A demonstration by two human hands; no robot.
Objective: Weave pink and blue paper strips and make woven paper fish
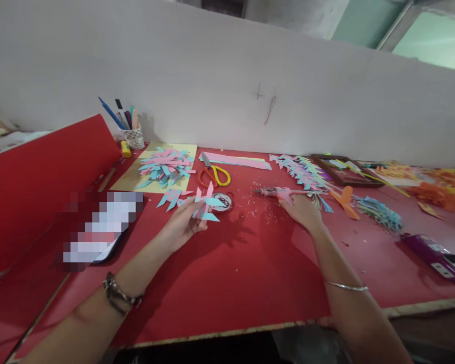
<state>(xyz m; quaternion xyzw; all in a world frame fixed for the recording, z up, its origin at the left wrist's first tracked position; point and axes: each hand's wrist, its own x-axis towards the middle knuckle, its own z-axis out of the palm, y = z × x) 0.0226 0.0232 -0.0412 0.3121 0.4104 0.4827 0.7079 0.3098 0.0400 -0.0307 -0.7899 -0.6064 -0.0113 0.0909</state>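
Note:
My left hand [187, 222] is closed on a folded pink and light-blue paper piece [205, 205], held above the red table. On the table at the right, my right hand [301, 210] has its fingers round a pink glue gun [282, 193], whose nozzle points left. A small round white dish [223, 202] lies just beyond the left hand, with more folded paper pieces [171, 198] beside it. Scissors [216, 169] with red and yellow handles lie behind the dish. Bits of glue litter the tabletop between the hands.
Loose pink and blue strips [166, 167] are heaped on a yellow sheet [131, 177]. Behind stand a pen cup [133, 137] and a white wall. A phone [102, 230] is at left. Rightward are finished-looking paper chains [301, 171], a brown frame [345, 172] and a purple power strip [436, 258].

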